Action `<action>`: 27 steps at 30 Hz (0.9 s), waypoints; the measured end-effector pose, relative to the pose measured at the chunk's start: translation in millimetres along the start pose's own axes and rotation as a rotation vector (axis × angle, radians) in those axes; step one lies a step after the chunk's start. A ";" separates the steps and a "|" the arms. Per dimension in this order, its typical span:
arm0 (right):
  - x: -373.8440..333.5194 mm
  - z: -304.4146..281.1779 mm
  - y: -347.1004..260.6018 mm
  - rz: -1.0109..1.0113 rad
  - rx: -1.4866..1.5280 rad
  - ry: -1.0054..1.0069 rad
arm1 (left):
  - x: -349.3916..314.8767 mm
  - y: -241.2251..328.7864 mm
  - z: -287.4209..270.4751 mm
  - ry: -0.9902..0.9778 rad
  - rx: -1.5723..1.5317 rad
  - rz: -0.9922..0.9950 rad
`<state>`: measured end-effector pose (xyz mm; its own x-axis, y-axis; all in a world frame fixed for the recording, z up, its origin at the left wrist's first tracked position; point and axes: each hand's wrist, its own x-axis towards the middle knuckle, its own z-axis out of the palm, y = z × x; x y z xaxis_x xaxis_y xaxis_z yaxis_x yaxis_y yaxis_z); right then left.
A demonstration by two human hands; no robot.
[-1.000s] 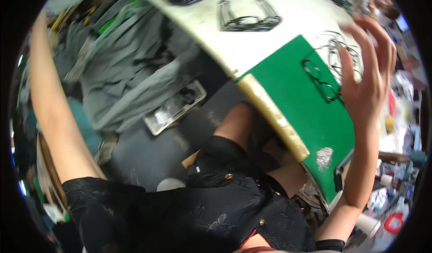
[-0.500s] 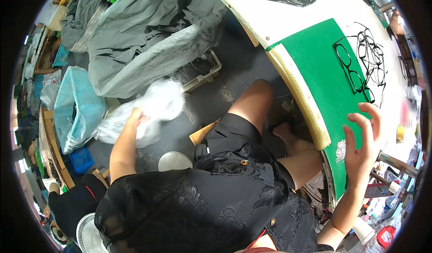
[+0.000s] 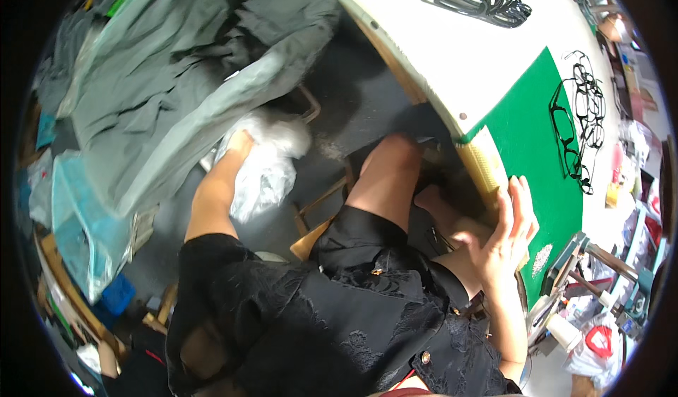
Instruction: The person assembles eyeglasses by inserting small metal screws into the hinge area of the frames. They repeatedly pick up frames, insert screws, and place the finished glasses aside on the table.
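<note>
My left hand point(image 3: 241, 143) is closed on a crumpled clear plastic bag point(image 3: 265, 185), which hangs above the floor beside a large grey plastic liner point(image 3: 162, 115). The bag's top is smeared by motion. Over the near edge of the table, my right hand point(image 3: 505, 231) has its fingers stretched out and holds nothing. It is nearest the yellow padded strip point(image 3: 480, 164) along the edge of the green mat point(image 3: 522, 136). Several black glasses frames point(image 3: 583, 115) lie at the mat's far right, partly on the white table.
A row of black glasses frames point(image 3: 480, 2) rests on the white tabletop point(image 3: 438, 51). A bench clamp point(image 3: 565, 263) sticks out at the right. Blue translucent plastic point(image 3: 81, 213) and a blue basket point(image 3: 118, 295) stand at the left, and a wooden stool leg point(image 3: 311, 238) is near my knee.
My left hand has carried the plastic bag forward and right, next to the grey liner. My right hand has moved left, from above the green mat to its padded edge. The view has shifted.
</note>
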<state>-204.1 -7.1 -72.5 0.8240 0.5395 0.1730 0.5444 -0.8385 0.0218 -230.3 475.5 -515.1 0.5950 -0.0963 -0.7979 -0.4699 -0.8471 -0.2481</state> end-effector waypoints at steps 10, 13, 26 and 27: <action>13.2 10.4 14.1 -0.008 0.010 -0.005 | 168.4 -34.2 53.9 0.101 -0.285 -0.246; 6.3 13.6 13.4 0.033 0.010 0.005 | 172.2 -52.4 36.5 0.101 -0.305 -0.251; 75.4 -16.0 141.7 0.287 0.357 0.040 | 29.2 -17.4 52.5 0.828 -1.129 -0.406; 85.4 -9.4 169.0 0.350 0.320 0.040 | 11.8 -2.9 60.2 0.882 -1.197 -0.457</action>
<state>-43.2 -103.5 -44.8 0.9633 0.2197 0.1542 0.2611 -0.9005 -0.3477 -261.2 508.3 -556.9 0.9204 0.3756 -0.1087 0.3721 -0.7558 0.5389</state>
